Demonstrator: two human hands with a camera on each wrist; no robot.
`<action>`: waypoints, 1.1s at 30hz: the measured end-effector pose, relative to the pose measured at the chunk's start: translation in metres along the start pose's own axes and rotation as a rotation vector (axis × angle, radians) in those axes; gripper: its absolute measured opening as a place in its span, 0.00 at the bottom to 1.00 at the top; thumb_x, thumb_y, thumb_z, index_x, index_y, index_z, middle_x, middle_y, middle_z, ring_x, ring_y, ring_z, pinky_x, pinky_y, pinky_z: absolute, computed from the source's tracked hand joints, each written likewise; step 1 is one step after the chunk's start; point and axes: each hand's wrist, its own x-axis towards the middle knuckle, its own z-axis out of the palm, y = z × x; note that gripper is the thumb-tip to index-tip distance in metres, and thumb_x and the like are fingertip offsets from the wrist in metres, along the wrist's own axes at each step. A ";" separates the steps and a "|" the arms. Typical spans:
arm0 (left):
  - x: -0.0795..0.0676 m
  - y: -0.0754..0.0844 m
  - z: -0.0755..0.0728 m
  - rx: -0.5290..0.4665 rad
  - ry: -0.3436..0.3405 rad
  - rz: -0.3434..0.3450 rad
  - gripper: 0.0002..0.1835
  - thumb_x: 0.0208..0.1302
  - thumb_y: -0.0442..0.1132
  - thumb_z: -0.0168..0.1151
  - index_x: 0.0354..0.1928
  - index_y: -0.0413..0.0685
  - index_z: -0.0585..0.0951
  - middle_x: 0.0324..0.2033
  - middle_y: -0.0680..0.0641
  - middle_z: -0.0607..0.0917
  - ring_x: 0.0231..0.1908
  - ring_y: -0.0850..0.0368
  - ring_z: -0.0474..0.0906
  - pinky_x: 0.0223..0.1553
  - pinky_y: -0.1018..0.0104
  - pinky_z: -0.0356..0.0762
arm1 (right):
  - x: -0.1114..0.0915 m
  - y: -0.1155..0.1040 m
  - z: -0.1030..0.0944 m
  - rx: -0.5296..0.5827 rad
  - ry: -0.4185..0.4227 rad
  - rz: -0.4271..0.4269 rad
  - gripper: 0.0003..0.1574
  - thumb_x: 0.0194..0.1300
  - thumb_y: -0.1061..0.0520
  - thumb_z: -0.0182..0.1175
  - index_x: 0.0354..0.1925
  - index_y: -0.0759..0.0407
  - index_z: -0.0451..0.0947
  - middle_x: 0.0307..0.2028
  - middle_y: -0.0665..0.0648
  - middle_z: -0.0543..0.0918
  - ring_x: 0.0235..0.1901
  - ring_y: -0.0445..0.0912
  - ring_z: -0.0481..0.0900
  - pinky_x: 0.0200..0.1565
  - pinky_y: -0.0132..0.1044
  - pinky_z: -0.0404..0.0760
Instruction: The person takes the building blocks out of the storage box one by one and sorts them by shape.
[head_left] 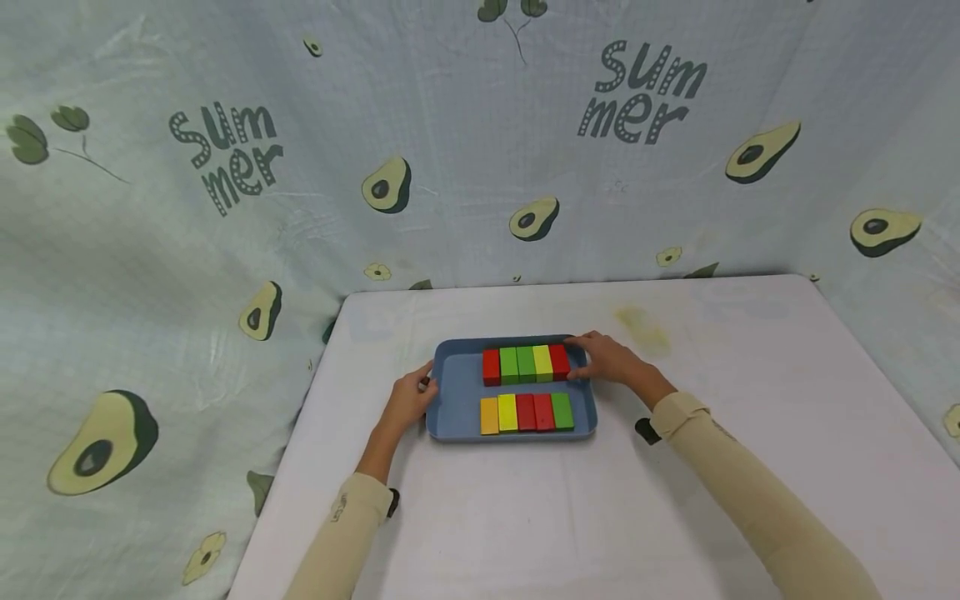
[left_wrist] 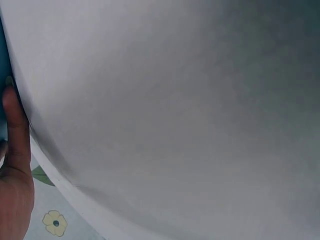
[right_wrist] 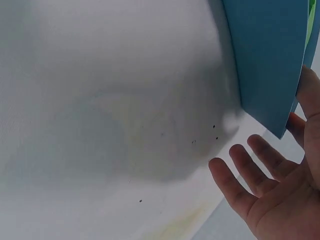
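Observation:
A blue-grey tray (head_left: 459, 408) holds two rows of coloured blocks. In the back row stand red, green, green, yellow and a red block (head_left: 559, 362) at the right end. The front row has an orange block (head_left: 489, 416), a yellow block (head_left: 507, 412), two red ones and a green block (head_left: 562, 412). My right hand (head_left: 607, 360) reaches over the tray's right rim, thumb and index finger pinching the end red block; its other fingers spread outside the tray in the right wrist view. Against the left rim rests my left hand (head_left: 408, 400), a straight finger (left_wrist: 18, 135) along the tray's side.
Beneath the tray is a white table (head_left: 510, 517), with a yellowish stain (head_left: 643, 327) behind my right hand. A cloth (head_left: 465, 108) printed with avocados hangs behind and at the sides.

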 end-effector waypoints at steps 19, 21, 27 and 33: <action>-0.004 -0.002 0.000 -0.033 0.023 0.044 0.26 0.62 0.34 0.52 0.62 0.34 0.71 0.28 0.43 0.80 0.23 0.57 0.74 0.22 0.65 0.72 | -0.001 -0.006 0.011 0.019 0.055 0.025 0.44 0.56 0.47 0.68 0.66 0.62 0.64 0.59 0.71 0.66 0.54 0.61 0.68 0.51 0.58 0.70; -0.004 -0.003 0.000 -0.047 0.018 0.052 0.26 0.61 0.35 0.51 0.63 0.34 0.70 0.29 0.43 0.80 0.23 0.57 0.74 0.22 0.64 0.73 | -0.001 -0.006 0.010 0.014 0.061 0.027 0.44 0.56 0.48 0.68 0.65 0.61 0.65 0.59 0.70 0.66 0.54 0.61 0.68 0.51 0.58 0.70; -0.001 -0.002 0.000 -0.015 -0.002 -0.001 0.27 0.62 0.34 0.51 0.64 0.34 0.69 0.31 0.42 0.81 0.24 0.56 0.75 0.23 0.65 0.73 | -0.003 -0.007 0.008 -0.007 0.077 0.034 0.43 0.55 0.47 0.68 0.64 0.61 0.65 0.60 0.69 0.66 0.54 0.61 0.68 0.49 0.60 0.71; -0.001 -0.001 0.000 -0.001 -0.005 -0.034 0.26 0.63 0.34 0.53 0.65 0.38 0.69 0.31 0.44 0.81 0.24 0.59 0.74 0.24 0.67 0.72 | -0.004 -0.009 0.003 0.002 0.148 0.034 0.44 0.55 0.46 0.67 0.63 0.63 0.65 0.60 0.70 0.66 0.54 0.60 0.68 0.49 0.58 0.72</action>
